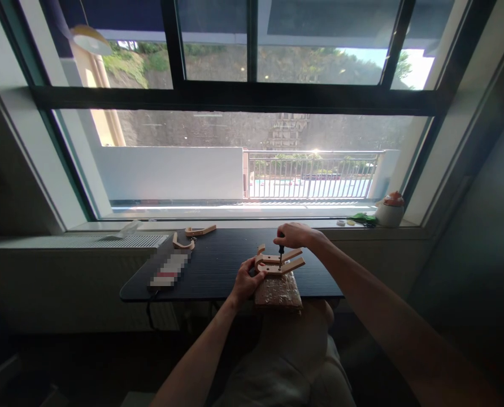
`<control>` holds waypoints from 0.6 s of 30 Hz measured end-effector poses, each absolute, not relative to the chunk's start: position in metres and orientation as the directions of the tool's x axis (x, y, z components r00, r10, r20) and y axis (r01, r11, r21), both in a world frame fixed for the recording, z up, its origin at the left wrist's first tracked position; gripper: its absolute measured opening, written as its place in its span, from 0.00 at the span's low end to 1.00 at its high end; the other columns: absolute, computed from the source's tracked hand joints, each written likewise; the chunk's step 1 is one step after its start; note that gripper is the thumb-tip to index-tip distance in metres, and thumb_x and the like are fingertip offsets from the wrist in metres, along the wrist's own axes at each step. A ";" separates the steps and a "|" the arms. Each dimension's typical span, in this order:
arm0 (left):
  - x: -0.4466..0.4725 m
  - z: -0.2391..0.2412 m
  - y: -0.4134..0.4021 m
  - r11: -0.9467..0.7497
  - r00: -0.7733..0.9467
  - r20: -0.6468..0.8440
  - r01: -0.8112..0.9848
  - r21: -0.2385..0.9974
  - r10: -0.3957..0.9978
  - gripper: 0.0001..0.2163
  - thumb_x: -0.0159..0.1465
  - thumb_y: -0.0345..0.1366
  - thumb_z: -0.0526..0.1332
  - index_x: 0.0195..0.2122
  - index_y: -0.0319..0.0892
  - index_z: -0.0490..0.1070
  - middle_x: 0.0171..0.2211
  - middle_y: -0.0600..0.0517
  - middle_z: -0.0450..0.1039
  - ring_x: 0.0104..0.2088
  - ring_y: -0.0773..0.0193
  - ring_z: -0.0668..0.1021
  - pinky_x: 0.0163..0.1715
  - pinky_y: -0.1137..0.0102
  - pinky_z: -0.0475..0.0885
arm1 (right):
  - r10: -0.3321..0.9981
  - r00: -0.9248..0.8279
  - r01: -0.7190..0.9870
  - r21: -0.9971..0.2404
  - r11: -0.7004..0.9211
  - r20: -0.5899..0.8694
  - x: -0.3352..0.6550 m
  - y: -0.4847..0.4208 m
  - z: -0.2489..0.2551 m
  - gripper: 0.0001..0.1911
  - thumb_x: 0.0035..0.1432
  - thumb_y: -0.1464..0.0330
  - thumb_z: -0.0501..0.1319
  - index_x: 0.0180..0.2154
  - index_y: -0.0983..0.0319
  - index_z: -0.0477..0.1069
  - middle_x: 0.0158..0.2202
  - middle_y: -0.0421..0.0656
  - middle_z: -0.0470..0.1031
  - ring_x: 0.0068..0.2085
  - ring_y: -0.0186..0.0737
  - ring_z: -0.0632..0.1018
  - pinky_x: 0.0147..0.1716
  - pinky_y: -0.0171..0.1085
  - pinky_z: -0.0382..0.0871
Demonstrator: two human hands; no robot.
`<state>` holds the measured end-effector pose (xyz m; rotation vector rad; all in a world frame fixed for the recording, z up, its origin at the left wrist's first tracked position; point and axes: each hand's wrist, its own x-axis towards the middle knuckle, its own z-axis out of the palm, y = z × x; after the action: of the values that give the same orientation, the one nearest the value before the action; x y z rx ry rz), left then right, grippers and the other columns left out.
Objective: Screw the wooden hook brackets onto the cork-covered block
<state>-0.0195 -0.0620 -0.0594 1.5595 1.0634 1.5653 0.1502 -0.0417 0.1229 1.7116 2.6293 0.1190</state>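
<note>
My right hand [298, 234] is closed around the handle of a screwdriver [281, 250], held upright. Its shaft points down at the near one of the bent wooden pieces [293, 266], which have dark holes or screws along them. With fingers closed, my left hand [247, 280] grips the left, curved end of these pieces. They lie on a brown block in clear, shiny wrap [278, 293] that juts past the table's front edge. Whether the screwdriver tip sits in a screw is too small to tell.
The dark table [226, 263] stands below the window. Two more wooden pieces, a curved one [184, 244] and a longer one [201, 230], lie at its back left, near a blurred-out flat packet [170, 269]. A white pot [390, 213] stands on the right of the sill.
</note>
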 end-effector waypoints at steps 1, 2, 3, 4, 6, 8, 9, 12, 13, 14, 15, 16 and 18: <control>-0.020 -0.060 -0.062 -0.438 -0.055 0.444 0.091 0.894 0.894 0.18 0.47 0.34 0.66 0.41 0.42 0.72 0.39 0.49 0.73 0.43 0.58 0.73 0.47 0.63 0.66 | 0.902 -0.430 0.902 0.052 0.428 0.041 0.151 -0.041 0.124 0.18 0.53 0.56 0.54 0.39 0.58 0.73 0.38 0.44 0.76 0.35 0.40 0.74 0.30 0.34 0.63; -0.020 -0.060 -0.061 -0.440 -0.056 0.446 0.103 0.892 0.893 0.18 0.47 0.34 0.65 0.41 0.41 0.71 0.39 0.49 0.73 0.43 0.58 0.73 0.48 0.63 0.65 | 0.888 -0.458 0.889 0.045 0.457 0.047 0.151 -0.040 0.124 0.16 0.53 0.58 0.54 0.39 0.58 0.73 0.38 0.43 0.76 0.35 0.39 0.74 0.30 0.34 0.62; -0.020 -0.060 -0.061 -0.441 -0.054 0.449 0.115 0.890 0.892 0.18 0.47 0.34 0.65 0.42 0.41 0.71 0.40 0.49 0.73 0.43 0.58 0.73 0.48 0.63 0.65 | 0.874 -0.482 0.876 0.043 0.481 0.055 0.152 -0.039 0.124 0.15 0.54 0.60 0.54 0.39 0.58 0.72 0.38 0.42 0.76 0.35 0.38 0.74 0.30 0.33 0.62; -0.020 -0.060 -0.061 -0.442 -0.052 0.450 0.123 0.889 0.891 0.19 0.47 0.34 0.65 0.42 0.41 0.71 0.40 0.49 0.72 0.43 0.58 0.73 0.48 0.63 0.65 | 0.865 -0.498 0.867 0.044 0.496 0.061 0.152 -0.038 0.123 0.14 0.54 0.61 0.54 0.39 0.58 0.72 0.38 0.42 0.76 0.35 0.38 0.74 0.30 0.33 0.62; -0.021 -0.059 -0.062 -0.438 -0.048 0.446 0.120 0.891 0.894 0.19 0.47 0.34 0.65 0.42 0.41 0.71 0.41 0.49 0.72 0.44 0.58 0.72 0.48 0.62 0.65 | 0.860 -0.505 0.863 0.048 0.503 0.069 0.152 -0.035 0.120 0.14 0.55 0.62 0.53 0.39 0.59 0.72 0.38 0.43 0.76 0.35 0.38 0.74 0.31 0.32 0.62; -0.021 -0.058 -0.062 -0.431 -0.045 0.438 0.106 0.896 0.898 0.19 0.47 0.34 0.65 0.42 0.41 0.71 0.41 0.49 0.72 0.44 0.58 0.72 0.48 0.63 0.65 | 0.866 -0.494 0.869 0.051 0.491 0.075 0.151 -0.033 0.117 0.15 0.55 0.61 0.52 0.39 0.60 0.72 0.38 0.45 0.76 0.35 0.38 0.74 0.31 0.33 0.62; -0.020 -0.058 -0.063 -0.430 -0.044 0.436 0.102 0.897 0.899 0.19 0.47 0.34 0.66 0.42 0.42 0.71 0.41 0.49 0.72 0.44 0.58 0.72 0.48 0.63 0.65 | 0.870 -0.487 0.873 0.054 0.484 0.075 0.151 -0.031 0.115 0.16 0.56 0.61 0.51 0.38 0.61 0.72 0.38 0.46 0.76 0.36 0.39 0.74 0.31 0.33 0.62; -0.019 -0.056 -0.064 -0.430 -0.045 0.437 0.110 0.896 0.898 0.19 0.47 0.34 0.66 0.42 0.41 0.71 0.40 0.49 0.73 0.43 0.58 0.73 0.48 0.63 0.65 | 0.886 -0.456 0.889 0.068 0.452 0.083 0.151 -0.028 0.109 0.18 0.57 0.60 0.50 0.38 0.64 0.72 0.37 0.50 0.75 0.38 0.43 0.74 0.34 0.36 0.63; -0.019 -0.056 -0.064 -0.431 -0.051 0.439 0.112 0.895 0.897 0.18 0.47 0.34 0.66 0.41 0.41 0.72 0.40 0.49 0.73 0.43 0.58 0.73 0.48 0.63 0.65 | 0.893 -0.442 0.897 0.073 0.436 0.087 0.151 -0.028 0.108 0.19 0.57 0.59 0.50 0.38 0.65 0.72 0.38 0.52 0.75 0.38 0.45 0.74 0.34 0.36 0.63; -0.019 -0.055 -0.064 -0.432 -0.059 0.440 0.112 0.895 0.896 0.18 0.46 0.34 0.66 0.41 0.41 0.72 0.39 0.49 0.73 0.43 0.58 0.73 0.48 0.63 0.65 | 0.900 -0.427 0.904 0.077 0.421 0.092 0.151 -0.028 0.107 0.20 0.58 0.59 0.49 0.39 0.66 0.72 0.38 0.53 0.75 0.39 0.46 0.74 0.34 0.37 0.64; -0.018 -0.055 -0.065 -0.433 -0.067 0.441 0.108 0.895 0.895 0.18 0.46 0.34 0.66 0.40 0.41 0.72 0.39 0.49 0.73 0.43 0.58 0.73 0.47 0.63 0.65 | 0.906 -0.413 0.910 0.080 0.406 0.097 0.151 -0.028 0.106 0.21 0.58 0.59 0.48 0.39 0.66 0.72 0.38 0.54 0.75 0.39 0.46 0.74 0.34 0.38 0.64; -0.018 -0.055 -0.065 -0.432 -0.074 0.440 0.101 0.896 0.895 0.18 0.46 0.34 0.66 0.40 0.41 0.72 0.39 0.49 0.73 0.42 0.59 0.73 0.47 0.64 0.66 | 0.911 -0.401 0.915 0.082 0.394 0.100 0.152 -0.028 0.106 0.21 0.58 0.59 0.48 0.40 0.66 0.72 0.39 0.55 0.75 0.39 0.47 0.75 0.34 0.38 0.64; -0.019 -0.055 -0.065 -0.430 -0.075 0.437 0.089 0.898 0.897 0.18 0.46 0.34 0.66 0.40 0.41 0.72 0.38 0.49 0.74 0.42 0.59 0.74 0.46 0.64 0.66 | 0.918 -0.384 0.922 0.085 0.377 0.097 0.154 -0.029 0.108 0.22 0.58 0.58 0.48 0.40 0.66 0.72 0.39 0.54 0.75 0.38 0.47 0.75 0.32 0.38 0.64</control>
<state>-0.0185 -0.0648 -0.0552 1.5454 1.0852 1.5753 0.1541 -0.0294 0.1076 1.7618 2.6339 0.1975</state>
